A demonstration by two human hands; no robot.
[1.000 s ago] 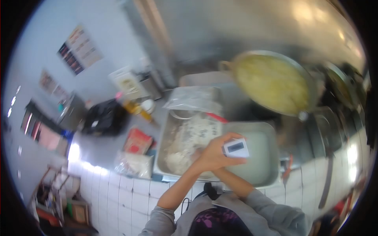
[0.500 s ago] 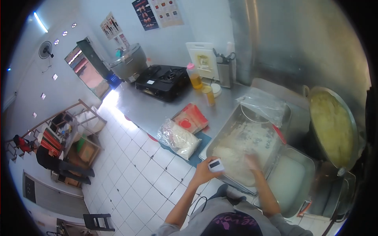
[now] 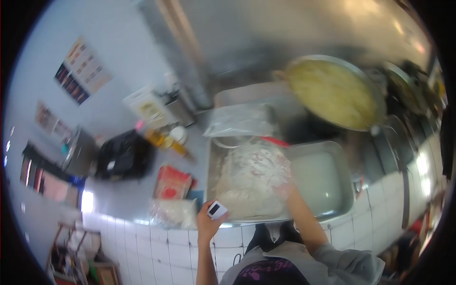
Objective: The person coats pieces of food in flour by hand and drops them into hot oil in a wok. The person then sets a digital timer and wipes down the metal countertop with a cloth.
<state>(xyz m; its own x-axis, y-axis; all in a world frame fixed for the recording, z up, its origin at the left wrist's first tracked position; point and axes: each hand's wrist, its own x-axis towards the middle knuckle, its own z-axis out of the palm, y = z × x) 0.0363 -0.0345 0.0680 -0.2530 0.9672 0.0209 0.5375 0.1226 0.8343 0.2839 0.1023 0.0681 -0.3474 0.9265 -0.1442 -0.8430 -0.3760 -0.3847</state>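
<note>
My left hand (image 3: 207, 222) is closed around a small white device with a dark screen (image 3: 217, 210), held by the near left corner of a metal tray (image 3: 247, 220). White flour (image 3: 251, 166) fills much of that tray, heaped and uneven. My right hand (image 3: 284, 190) is at the flour's right side; motion blur hides its fingers, so I cannot tell whether they grip anything. Against the tray's right side stands a second metal tray of cloudy liquid (image 3: 313, 175). A strainer with a red handle (image 3: 275, 141) rests across the back of the flour tray, partly under a clear plastic bag (image 3: 241, 121).
Behind on the right sits a large pan of yellow contents (image 3: 332, 92). To the left are a red packet (image 3: 173, 183), a bag of white powder (image 3: 173, 212), a black gas stove (image 3: 124, 154) and yellow-filled bottles (image 3: 156, 137). White floor tiles (image 3: 147, 247) lie below.
My view has swung to the right, bringing the pan and more of the right side in. My right hand stays at the flour; my left still holds the white device.
</note>
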